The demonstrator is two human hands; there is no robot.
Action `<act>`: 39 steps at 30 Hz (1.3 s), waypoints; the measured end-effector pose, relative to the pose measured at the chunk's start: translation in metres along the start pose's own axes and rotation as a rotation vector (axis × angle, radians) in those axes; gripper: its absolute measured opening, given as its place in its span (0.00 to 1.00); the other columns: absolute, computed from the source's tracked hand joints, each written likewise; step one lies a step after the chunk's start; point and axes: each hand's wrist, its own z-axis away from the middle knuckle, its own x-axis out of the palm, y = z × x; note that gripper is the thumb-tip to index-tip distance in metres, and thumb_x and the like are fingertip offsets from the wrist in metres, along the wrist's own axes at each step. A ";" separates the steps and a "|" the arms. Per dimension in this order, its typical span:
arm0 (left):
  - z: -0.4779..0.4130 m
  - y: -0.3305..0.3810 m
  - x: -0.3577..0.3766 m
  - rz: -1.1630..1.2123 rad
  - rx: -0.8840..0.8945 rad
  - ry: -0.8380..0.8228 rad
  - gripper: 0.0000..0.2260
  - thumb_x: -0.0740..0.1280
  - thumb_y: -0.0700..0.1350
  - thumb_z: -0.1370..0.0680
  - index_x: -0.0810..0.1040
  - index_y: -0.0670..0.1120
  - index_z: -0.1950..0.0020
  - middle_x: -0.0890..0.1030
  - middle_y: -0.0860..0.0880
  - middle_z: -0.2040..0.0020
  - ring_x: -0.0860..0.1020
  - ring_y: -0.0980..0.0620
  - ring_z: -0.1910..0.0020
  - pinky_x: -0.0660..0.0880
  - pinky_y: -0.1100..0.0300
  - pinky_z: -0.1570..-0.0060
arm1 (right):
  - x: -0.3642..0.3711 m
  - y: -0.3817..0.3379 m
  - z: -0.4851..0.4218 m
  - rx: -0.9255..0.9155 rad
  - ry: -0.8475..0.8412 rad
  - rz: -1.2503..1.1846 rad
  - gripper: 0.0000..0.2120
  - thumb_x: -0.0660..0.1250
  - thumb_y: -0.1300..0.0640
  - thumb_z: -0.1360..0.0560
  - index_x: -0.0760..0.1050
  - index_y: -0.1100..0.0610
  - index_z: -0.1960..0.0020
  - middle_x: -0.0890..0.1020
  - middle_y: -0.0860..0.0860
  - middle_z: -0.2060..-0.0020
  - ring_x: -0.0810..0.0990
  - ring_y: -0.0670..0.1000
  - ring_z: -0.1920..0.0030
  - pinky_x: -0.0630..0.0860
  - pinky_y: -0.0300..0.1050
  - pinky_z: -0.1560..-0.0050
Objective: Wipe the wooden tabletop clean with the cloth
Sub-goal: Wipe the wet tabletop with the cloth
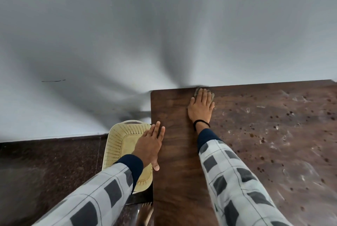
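Hand (200, 109) flat, pressing cloth (197, 91)

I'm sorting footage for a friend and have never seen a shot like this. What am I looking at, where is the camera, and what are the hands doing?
There is no machine here: this is one wide-angle picture from a camera worn on a person's head, looking forward and down, so the walls bend. The two arms in checked sleeves are the wearer's own. The right hand presses flat on a small cloth at the far edge of a wooden tabletop, by the wall. The left hand rests open at the table's left edge, holding nothing. To the right the wood shows dark spots and pale smears; the strip near the hands looks cleaner. A cream perforated plastic basket sits below, beside the table.
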 end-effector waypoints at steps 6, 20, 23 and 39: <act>-0.001 0.000 0.002 0.001 0.000 0.011 0.70 0.80 0.64 0.39 0.29 0.41 0.22 0.29 0.37 0.23 0.37 0.40 0.20 0.46 0.48 0.21 | 0.022 -0.007 0.046 -0.268 -0.102 0.042 0.29 0.48 0.46 0.14 0.45 0.52 0.16 0.46 0.50 0.17 0.40 0.52 0.18 0.42 0.60 0.19; -0.004 -0.004 0.008 0.009 0.014 0.033 0.72 0.80 0.66 0.41 0.29 0.41 0.22 0.29 0.37 0.23 0.39 0.39 0.20 0.47 0.48 0.21 | 0.008 0.031 0.051 -0.048 0.036 0.036 0.29 0.50 0.49 0.15 0.47 0.53 0.16 0.50 0.50 0.17 0.44 0.52 0.18 0.44 0.59 0.19; -0.006 -0.004 0.009 0.006 -0.004 0.033 0.72 0.80 0.66 0.42 0.29 0.41 0.22 0.29 0.37 0.23 0.38 0.40 0.20 0.46 0.49 0.21 | 0.031 0.004 0.086 -0.014 0.061 -0.016 0.29 0.50 0.49 0.15 0.47 0.55 0.16 0.48 0.52 0.17 0.43 0.54 0.18 0.45 0.62 0.20; -0.005 -0.005 0.007 0.042 0.011 0.020 0.72 0.79 0.67 0.41 0.27 0.43 0.23 0.27 0.39 0.24 0.37 0.41 0.20 0.46 0.50 0.22 | -0.001 0.055 0.067 -0.164 -0.032 0.035 0.28 0.49 0.49 0.14 0.45 0.51 0.16 0.46 0.47 0.17 0.42 0.49 0.18 0.43 0.59 0.19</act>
